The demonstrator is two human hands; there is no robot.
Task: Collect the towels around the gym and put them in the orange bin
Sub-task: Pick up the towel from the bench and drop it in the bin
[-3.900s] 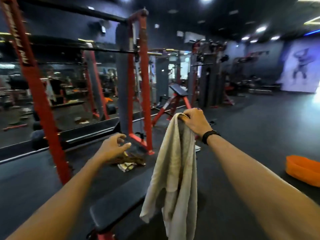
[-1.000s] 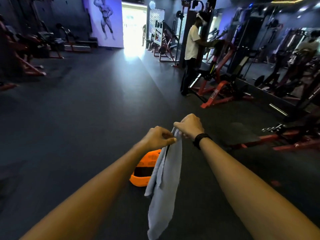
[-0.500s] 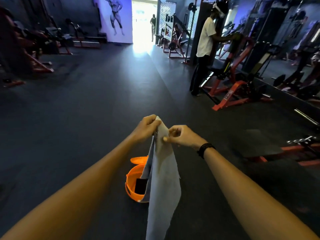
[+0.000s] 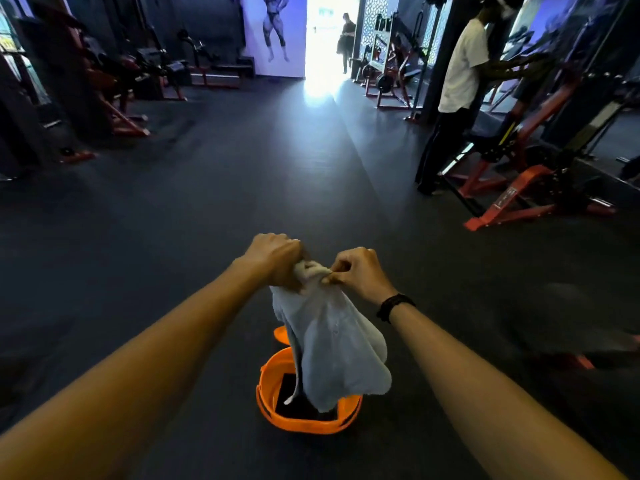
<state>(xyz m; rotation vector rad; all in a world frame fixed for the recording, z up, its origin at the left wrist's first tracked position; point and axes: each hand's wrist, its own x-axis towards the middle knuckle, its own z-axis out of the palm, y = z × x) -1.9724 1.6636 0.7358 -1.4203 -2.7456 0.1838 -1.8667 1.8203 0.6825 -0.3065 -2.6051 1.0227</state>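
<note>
Both hands, left and right, grip a grey towel above the orange bin, open floor ahead.

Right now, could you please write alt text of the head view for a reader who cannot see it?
Two bare hands, the left hand and the right hand, grip the top of a pale grey cloth towel that hangs over a round orange plastic bin on the dark gym floor.
</note>
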